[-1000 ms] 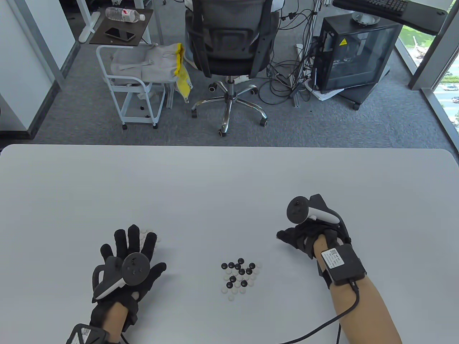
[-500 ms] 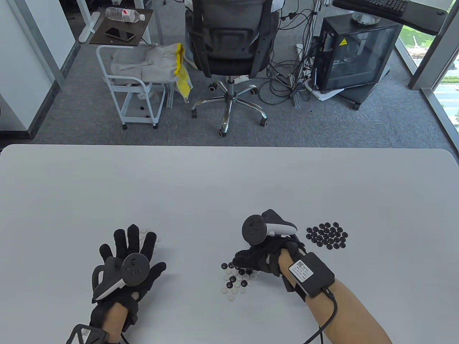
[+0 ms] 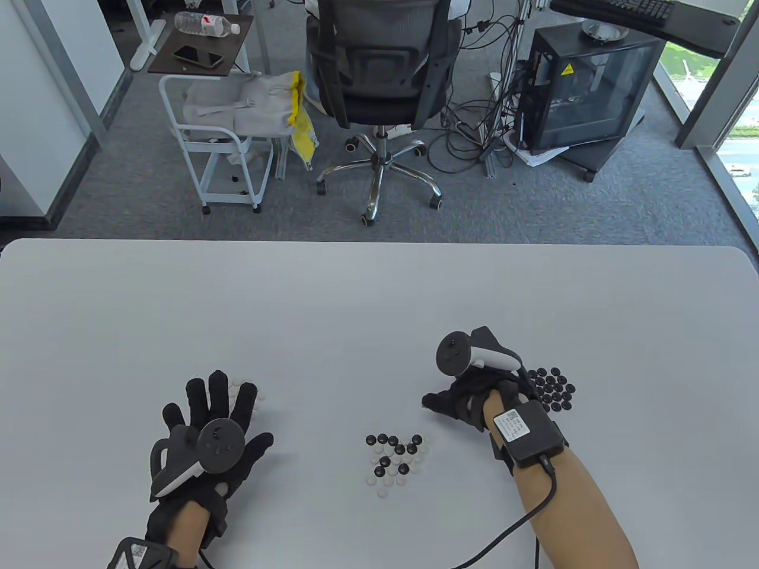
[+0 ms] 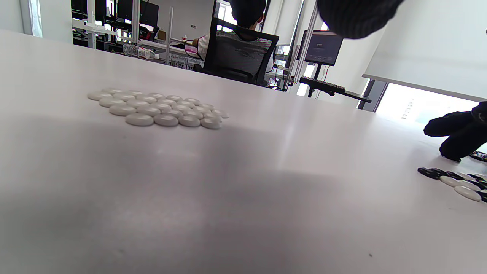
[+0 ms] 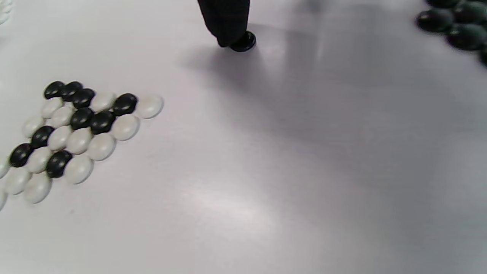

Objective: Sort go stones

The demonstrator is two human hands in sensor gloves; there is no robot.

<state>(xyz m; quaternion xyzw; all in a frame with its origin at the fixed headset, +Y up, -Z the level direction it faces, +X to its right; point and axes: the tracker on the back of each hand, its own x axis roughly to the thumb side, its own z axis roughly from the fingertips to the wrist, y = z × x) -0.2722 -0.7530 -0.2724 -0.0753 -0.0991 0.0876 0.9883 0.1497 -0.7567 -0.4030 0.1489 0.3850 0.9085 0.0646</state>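
Black and white stones lie jumbled in the mixed cluster (image 3: 396, 458) between your hands, nearer your right hand (image 3: 468, 398), whose fingers are curled down toward the surface (image 3: 379, 308). Just beyond that wrist sits the sorted black pile (image 3: 550, 389). Your left hand (image 3: 207, 432) lies flat, fingers spread and holding nothing, fingertips at the white pile (image 3: 244, 388).

From the left wrist, the white pile (image 4: 158, 110) is tidy and ahead of that hand; leave it undisturbed and keep the hand flat.

From the right wrist, one fingertip (image 5: 226, 23) presses a single black stone (image 5: 243, 41), well clear of the mixed cluster (image 5: 76, 133); whether a thumb also pinches it, I cannot tell. Slide it steadily with light downward pressure toward the black pile (image 5: 452, 23), and stop just beside the outer stones so you don't scatter them.
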